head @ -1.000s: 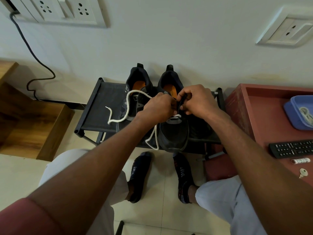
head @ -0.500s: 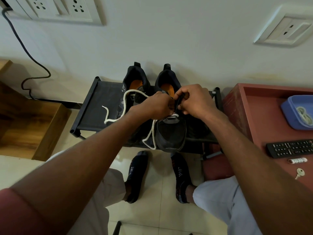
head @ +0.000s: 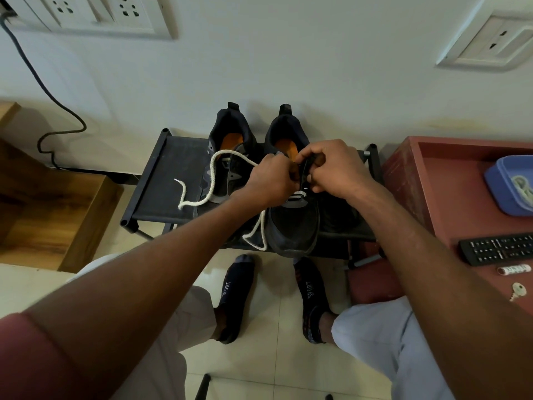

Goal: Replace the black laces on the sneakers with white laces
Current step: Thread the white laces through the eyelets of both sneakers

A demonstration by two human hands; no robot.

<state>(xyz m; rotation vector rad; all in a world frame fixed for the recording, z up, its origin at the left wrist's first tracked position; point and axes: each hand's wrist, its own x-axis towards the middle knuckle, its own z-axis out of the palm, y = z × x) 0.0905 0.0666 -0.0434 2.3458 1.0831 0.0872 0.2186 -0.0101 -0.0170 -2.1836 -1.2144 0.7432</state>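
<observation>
Nearest, the person's dark socks (head: 311,295) read "SPORT". Beyond them on the black rack (head: 161,180), both sneakers point toes toward the person, heels to the wall. Over the right sneaker (head: 291,226), the left hand (head: 269,183) pinches the white lace (head: 213,174); the right hand (head: 334,168) pinches its black tongue. The left sneaker (head: 230,157) sits alongside.
</observation>
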